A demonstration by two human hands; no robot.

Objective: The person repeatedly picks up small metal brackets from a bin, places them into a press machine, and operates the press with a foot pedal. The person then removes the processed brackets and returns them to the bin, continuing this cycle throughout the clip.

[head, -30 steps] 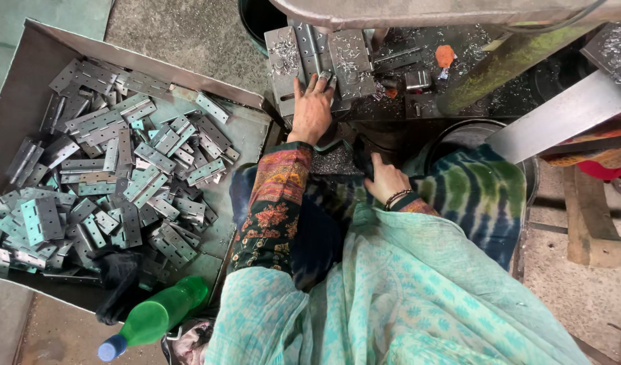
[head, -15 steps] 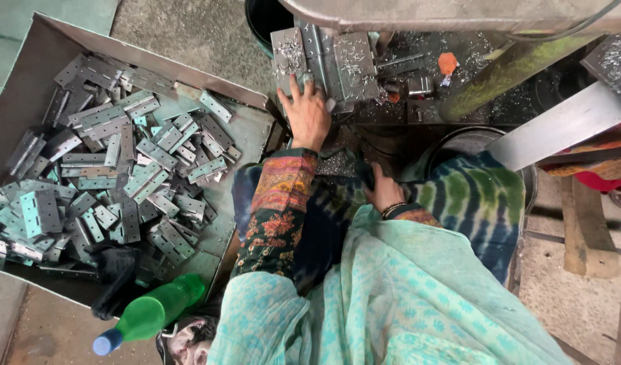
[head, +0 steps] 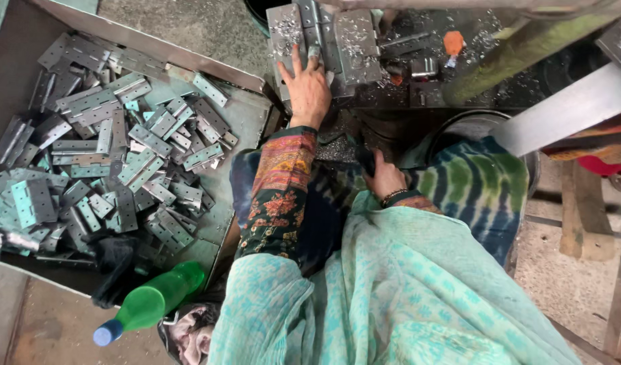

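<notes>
A metal tray (head: 253, 108) at far left holds a loose heap of grey steel hinges (head: 114, 155). A green plastic bottle (head: 155, 301) with a blue cap lies just below it. The left hand (head: 309, 88) rests palm down, fingers spread and released, on an opened hinge (head: 324, 30) lying on the swarf-strewn machine bed (head: 391, 94). Lower right, the right hand (head: 385, 179) sits at the lap on tie-dyed cloth (head: 479, 186); whether it grips anything cannot be told.

Grey concrete floor (head: 188, 27) under daylight, with a wooden stool (head: 584, 216) standing at the right edge.
</notes>
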